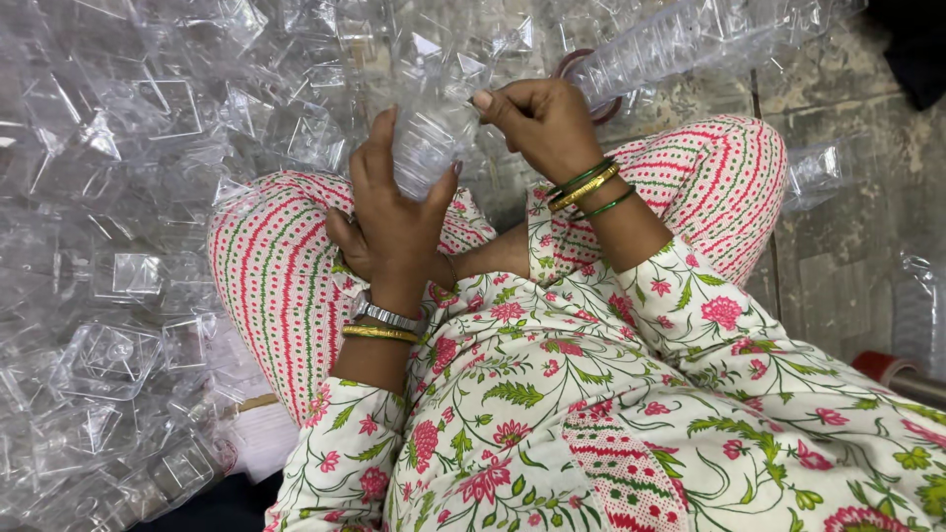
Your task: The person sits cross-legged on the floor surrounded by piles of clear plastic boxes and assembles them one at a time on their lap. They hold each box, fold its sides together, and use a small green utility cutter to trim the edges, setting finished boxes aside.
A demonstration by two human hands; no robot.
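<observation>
A heap of clear plastic cups spreads over the floor on the left and along the top, loose and tumbled at all angles. The person sits cross-legged in the middle, knees in pink striped trousers, with a floral tunic filling the lower right. A long nested stack of cups lies tilted at upper right, its near end just beyond the right hand. Between the knees both hands hold one short clear stack, upright and slightly tilted. The left hand wraps around its lower part from below, fingers curled up its side. The right hand pinches its upper edge, thumb and fingertips closed on the plastic. Green and gold bangles ring the right wrist; a watch and a gold bangle sit on the left.
</observation>
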